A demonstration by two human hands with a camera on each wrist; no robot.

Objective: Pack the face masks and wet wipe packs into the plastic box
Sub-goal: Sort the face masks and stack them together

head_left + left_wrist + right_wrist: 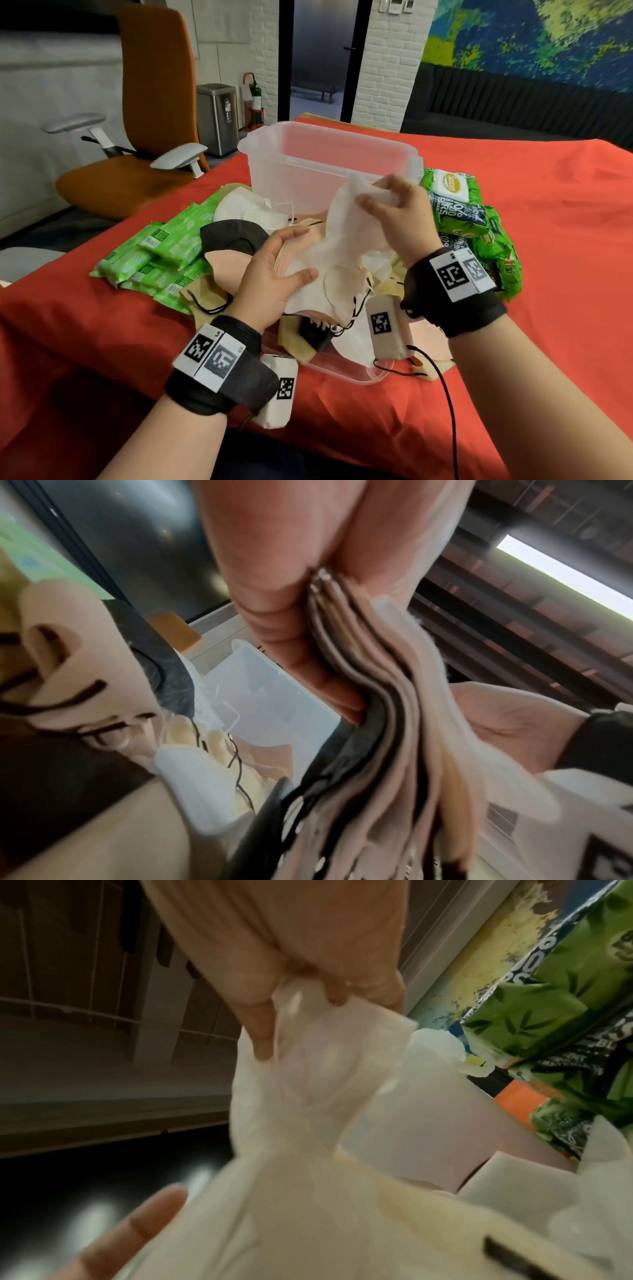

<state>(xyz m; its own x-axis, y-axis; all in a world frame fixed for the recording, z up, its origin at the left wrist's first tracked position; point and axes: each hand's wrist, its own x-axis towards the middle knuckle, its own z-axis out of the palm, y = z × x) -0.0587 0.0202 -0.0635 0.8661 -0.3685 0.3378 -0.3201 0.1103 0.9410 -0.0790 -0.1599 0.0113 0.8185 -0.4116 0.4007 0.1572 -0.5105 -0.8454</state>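
left hand [274, 270] grips mask stack [394, 737], gathered for one drop | right hand [397, 219] pinches white mask [346, 226] onto it | box [329, 161] empty behind | wipes [161, 253] on bench

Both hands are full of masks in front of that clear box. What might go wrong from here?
1. The left hand grips a whole stack of masks; some may slip out while being lifted.
2. Black ear loops dangle and tangle below, so they might drag other masks along.
3. The right hand pinches only the edge of a white mask, which may slip before reaching the plastic box.
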